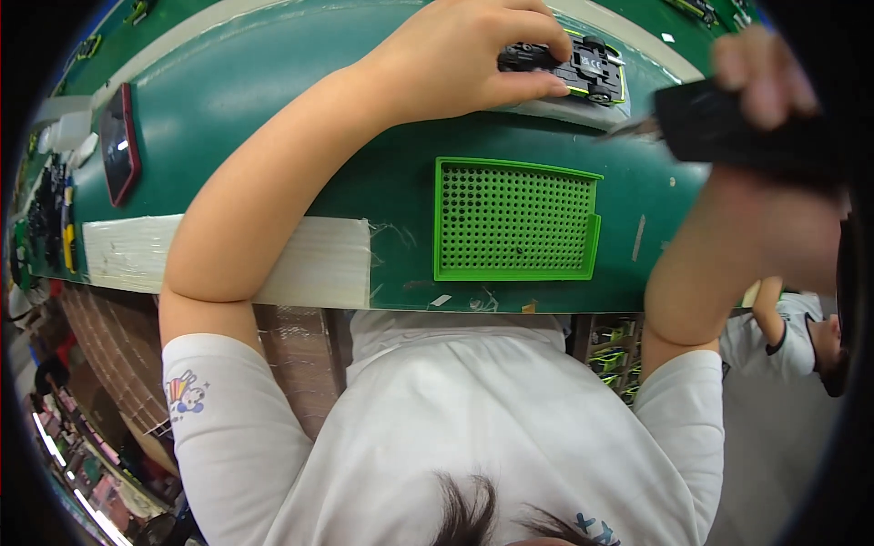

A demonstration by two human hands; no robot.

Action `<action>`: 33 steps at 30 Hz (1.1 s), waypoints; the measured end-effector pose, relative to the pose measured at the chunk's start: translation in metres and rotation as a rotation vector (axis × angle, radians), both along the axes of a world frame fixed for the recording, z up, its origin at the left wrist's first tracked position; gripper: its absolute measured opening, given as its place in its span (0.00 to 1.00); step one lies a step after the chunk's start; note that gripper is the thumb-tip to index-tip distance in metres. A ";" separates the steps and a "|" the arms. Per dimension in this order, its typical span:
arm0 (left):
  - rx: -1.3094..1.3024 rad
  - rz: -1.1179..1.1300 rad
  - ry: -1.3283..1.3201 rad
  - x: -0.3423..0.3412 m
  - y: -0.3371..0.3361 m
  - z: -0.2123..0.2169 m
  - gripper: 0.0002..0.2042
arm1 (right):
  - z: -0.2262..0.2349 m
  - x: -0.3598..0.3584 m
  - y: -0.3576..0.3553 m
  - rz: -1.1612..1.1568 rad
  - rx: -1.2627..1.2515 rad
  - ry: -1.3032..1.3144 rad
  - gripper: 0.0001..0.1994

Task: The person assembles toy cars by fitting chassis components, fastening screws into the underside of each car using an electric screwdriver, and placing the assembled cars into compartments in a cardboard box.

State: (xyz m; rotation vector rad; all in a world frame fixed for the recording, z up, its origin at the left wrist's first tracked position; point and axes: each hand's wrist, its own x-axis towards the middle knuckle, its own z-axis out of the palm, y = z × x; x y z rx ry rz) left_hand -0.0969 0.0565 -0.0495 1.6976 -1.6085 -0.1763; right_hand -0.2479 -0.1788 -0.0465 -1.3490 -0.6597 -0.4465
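A toy car point(587, 65) lies upside down at the far side of the table, its black underside and bright green edges showing. It rests on a pale block point(583, 111). My left hand point(464, 56) reaches over from the left, thumb and fingers closed around the car's left end. My right hand point(765, 77), smeared by motion, is wrapped round a black power screwdriver point(719, 123) at the right. Its thin metal tip point(633, 130) points left, apart from the car and below its right end. Nearer to me lies a green tray point(439, 218) with rows of small holes.
A phone point(118, 146) with a red edge lies at the left of the green table point(401, 173). A white sheet point(319, 259) is taped along the front edge. Dark and yellow parts point(59, 214) lie at the far left. Another person point(787, 328) is at the right.
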 end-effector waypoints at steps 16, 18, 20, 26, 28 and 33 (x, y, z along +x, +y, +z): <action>-0.292 -0.102 0.024 -0.001 0.006 -0.018 0.12 | 0.022 0.002 0.162 -0.105 0.072 0.031 0.53; -0.276 -0.097 0.018 -0.001 0.005 -0.016 0.12 | 0.020 0.003 0.163 -0.122 0.069 0.030 0.53; -0.259 -0.093 0.013 0.000 0.006 -0.016 0.12 | 0.020 0.004 0.163 -0.122 0.073 0.031 0.53; -0.263 -0.101 0.017 0.000 0.003 -0.016 0.12 | 0.014 0.009 0.160 -0.087 0.036 -0.003 0.53; -0.285 -0.089 0.007 0.000 0.004 -0.017 0.12 | 0.013 0.010 0.162 -0.069 0.022 -0.037 0.53; -0.274 -0.100 0.011 -0.001 0.005 -0.015 0.12 | 0.016 0.007 0.166 -0.128 0.000 -0.041 0.54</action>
